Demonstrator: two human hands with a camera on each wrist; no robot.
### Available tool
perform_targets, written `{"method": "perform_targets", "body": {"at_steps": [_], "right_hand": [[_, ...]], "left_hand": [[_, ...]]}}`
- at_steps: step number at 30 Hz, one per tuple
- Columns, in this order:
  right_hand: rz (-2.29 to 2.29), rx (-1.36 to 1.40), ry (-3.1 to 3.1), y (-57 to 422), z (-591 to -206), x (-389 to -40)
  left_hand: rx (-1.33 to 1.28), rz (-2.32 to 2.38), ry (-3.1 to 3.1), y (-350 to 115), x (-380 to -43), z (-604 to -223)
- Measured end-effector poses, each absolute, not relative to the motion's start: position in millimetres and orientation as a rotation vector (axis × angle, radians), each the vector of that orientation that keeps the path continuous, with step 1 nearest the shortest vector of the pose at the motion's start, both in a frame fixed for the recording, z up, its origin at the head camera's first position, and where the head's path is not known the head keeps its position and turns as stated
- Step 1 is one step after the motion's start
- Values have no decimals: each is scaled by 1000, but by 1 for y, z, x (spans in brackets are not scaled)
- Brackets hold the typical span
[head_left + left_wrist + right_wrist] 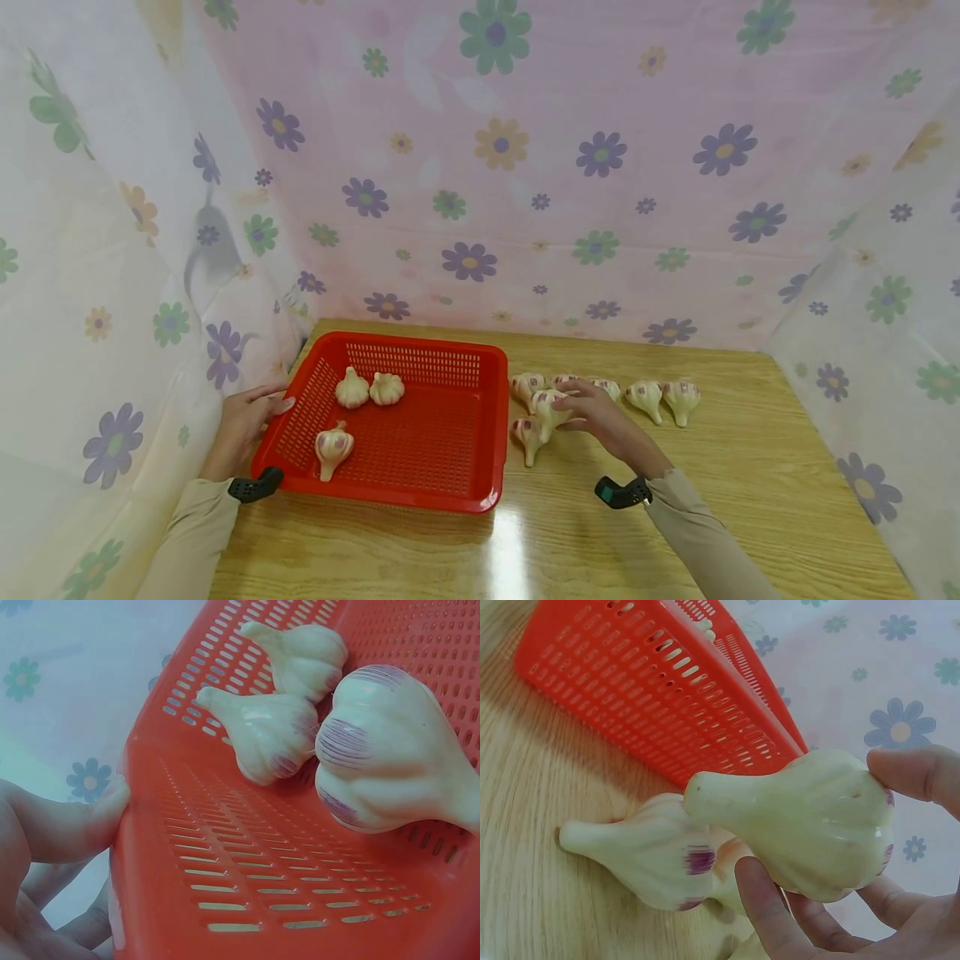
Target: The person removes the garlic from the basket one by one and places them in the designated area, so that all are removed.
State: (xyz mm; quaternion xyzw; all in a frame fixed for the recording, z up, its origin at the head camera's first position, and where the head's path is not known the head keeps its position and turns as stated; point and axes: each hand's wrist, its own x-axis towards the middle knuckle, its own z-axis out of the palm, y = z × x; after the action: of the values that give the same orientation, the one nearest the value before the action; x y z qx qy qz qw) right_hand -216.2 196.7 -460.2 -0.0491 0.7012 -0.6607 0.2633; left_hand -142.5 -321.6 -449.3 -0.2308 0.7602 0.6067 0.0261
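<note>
My right hand (596, 417) pinches a garlic bulb (817, 825) between thumb and fingers, its stem pointing toward the red basket in the right wrist view. Another garlic bulb (645, 855) lies on the table just beneath it. My left hand (243, 425) holds the left rim of the red plastic basket (495, 433), thumb on the edge and fingers outside. Three garlic bulbs sit inside the basket: two at the back, one (333, 450) nearer the front left with purple streaks.
Several more garlic bulbs (682, 402) stand in a row along the back of the wooden table (720, 500), right of the basket. Flowered cloth (540, 167) hangs behind and on both sides. Black wrist cameras (624, 492) sit on the wrists.
</note>
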Motion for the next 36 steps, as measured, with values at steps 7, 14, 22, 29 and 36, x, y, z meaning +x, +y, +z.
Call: {"method": "perform_targets", "body": {"at_steps": [7, 14, 22, 29, 36], "right_hand": [[-1777, -112, 1888, 202, -466, -213], [-1772, -100, 1898, 209, -472, -207], [-1755, -63, 1914, 222, -478, -201], [-1757, -90, 1922, 235, -479, -197], [-1739, -51, 1975, 239, -484, -197]], "left_hand": [[-699, 1884, 2361, -322, -143, -450], [-685, 1866, 2382, -322, -143, -450], [-684, 1874, 2380, -324, -143, -452], [-681, 1879, 2392, -324, -143, -452], [-703, 1883, 2393, -323, -144, -451]]}}
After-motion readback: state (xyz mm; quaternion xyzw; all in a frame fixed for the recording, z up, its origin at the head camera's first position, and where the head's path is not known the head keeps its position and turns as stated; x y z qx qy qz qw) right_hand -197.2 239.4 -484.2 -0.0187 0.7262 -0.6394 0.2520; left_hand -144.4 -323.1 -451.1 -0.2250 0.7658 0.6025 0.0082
